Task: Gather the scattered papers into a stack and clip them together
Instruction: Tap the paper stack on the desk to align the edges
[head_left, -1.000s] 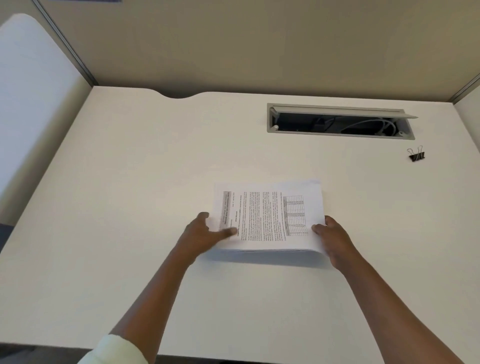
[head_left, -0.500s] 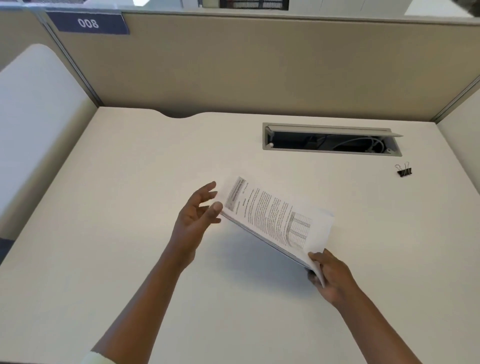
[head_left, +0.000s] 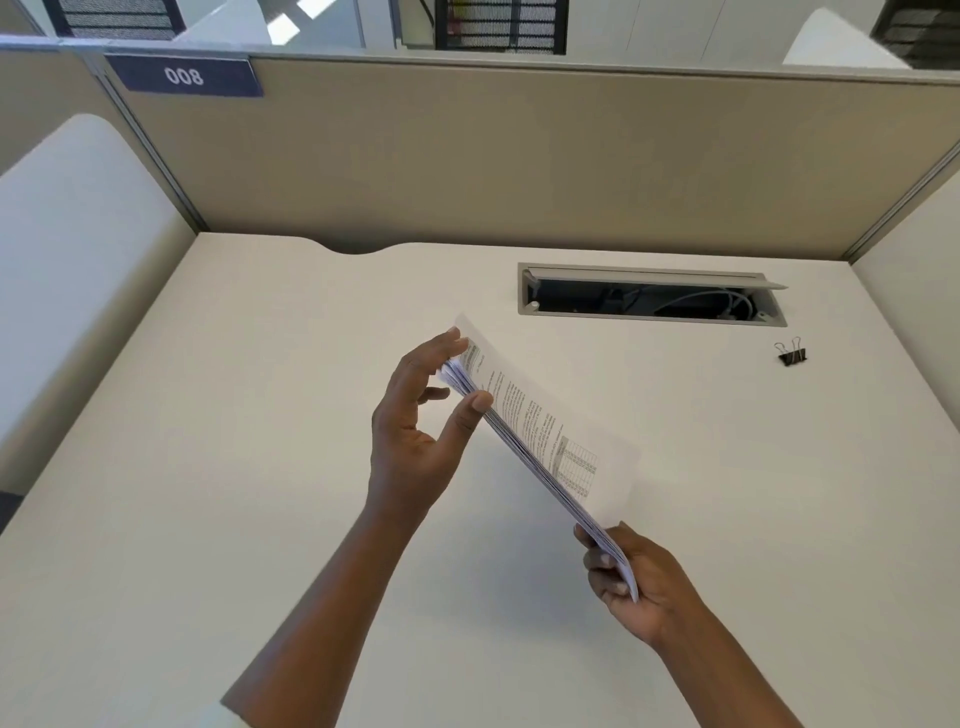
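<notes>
A stack of printed papers (head_left: 545, 436) is held in the air above the cream desk (head_left: 260, 467), tilted steeply on edge and running diagonally from upper left to lower right. My left hand (head_left: 421, 415) pinches its upper left end between thumb and fingers. My right hand (head_left: 634, 577) grips the lower right corner. The sheets fan slightly at the left end. A black binder clip (head_left: 792, 354) lies on the desk at the far right, well apart from both hands.
A cable tray opening (head_left: 649, 296) with its lid raised sits in the desk behind the papers. Beige partition walls (head_left: 519, 156) close the back and both sides. A rounded white panel (head_left: 67, 286) stands at the left.
The stack lay flat on the desk a second ago. Both hands lifted it and tipped it up on edge, steeper now than half a second ago. The view tilted upward.
</notes>
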